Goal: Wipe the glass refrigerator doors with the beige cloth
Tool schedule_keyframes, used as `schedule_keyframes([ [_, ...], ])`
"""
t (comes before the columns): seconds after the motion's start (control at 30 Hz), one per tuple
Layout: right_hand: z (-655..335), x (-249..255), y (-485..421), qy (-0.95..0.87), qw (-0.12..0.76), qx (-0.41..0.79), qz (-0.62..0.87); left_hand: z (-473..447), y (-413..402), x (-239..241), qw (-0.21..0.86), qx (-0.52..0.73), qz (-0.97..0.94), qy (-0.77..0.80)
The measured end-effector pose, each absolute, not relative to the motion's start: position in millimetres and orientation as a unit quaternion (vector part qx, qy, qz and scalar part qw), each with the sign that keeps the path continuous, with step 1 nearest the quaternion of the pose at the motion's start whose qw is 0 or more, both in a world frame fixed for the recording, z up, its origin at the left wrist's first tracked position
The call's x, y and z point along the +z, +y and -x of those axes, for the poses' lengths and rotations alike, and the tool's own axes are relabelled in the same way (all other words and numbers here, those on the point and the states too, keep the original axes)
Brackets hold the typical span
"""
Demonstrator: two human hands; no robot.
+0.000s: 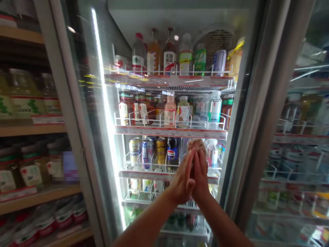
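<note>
- Six shelves' worth or fewer of drinks, stacked inside a lit fridge behind a glass door with reflected lettering on it.
- On the top shelf, left to right: a bottle with a red cap, an orange drink bottle, a dark bottle, a clear bottle with a yellow-green label, a green bottle and a leaning blue-and-white can.
- One shelf down, a pink bottle beside a pale one, with a clear-and-turquoise bottle farther right.
- Below, a pale can, a blue can, a gold can and a cola bottle with dark contents.
- To the left, yellow bottles and jars on wooden shelves.
- Left hand and right hand close together, angled inward, fingers extended upward, forearms rising from below.
- Crumpled pale wad, perhaps cloth, at the fingertips, in front of the can shelf; firmness of hold and contact with the glass impossible to tell.
</note>
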State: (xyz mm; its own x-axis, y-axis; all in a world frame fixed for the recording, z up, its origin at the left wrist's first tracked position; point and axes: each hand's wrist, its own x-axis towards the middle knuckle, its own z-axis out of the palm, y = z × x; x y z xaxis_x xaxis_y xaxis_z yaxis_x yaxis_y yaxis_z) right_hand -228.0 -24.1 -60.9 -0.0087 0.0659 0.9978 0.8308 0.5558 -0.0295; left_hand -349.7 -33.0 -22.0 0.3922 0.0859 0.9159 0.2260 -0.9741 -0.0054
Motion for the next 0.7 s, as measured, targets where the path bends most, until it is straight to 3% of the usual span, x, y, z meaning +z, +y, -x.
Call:
schedule_keyframes([
  [0.17,211,-65,-18,-0.645,0.558,-0.382,0.356,444,-23,-60,0.282,-0.569,0.739,-0.225],
  [0.3,172,-22,-16,-0.566,0.59,-0.448,0.361,535,-6,-90,0.401,-0.542,0.638,-0.373],
  [0.43,160,-1,-12,-0.523,0.601,-0.463,0.388,581,16,-112,0.429,-0.507,0.616,-0.424],
  [0.6,171,-82,-16,-0.554,0.537,-0.472,0.426,587,32,-128,0.44,-0.516,0.618,-0.398],
  [0.7,160,-87,-14,-0.517,0.499,-0.523,0.46,587,32,-129,0.436,-0.515,0.621,-0.398],
])
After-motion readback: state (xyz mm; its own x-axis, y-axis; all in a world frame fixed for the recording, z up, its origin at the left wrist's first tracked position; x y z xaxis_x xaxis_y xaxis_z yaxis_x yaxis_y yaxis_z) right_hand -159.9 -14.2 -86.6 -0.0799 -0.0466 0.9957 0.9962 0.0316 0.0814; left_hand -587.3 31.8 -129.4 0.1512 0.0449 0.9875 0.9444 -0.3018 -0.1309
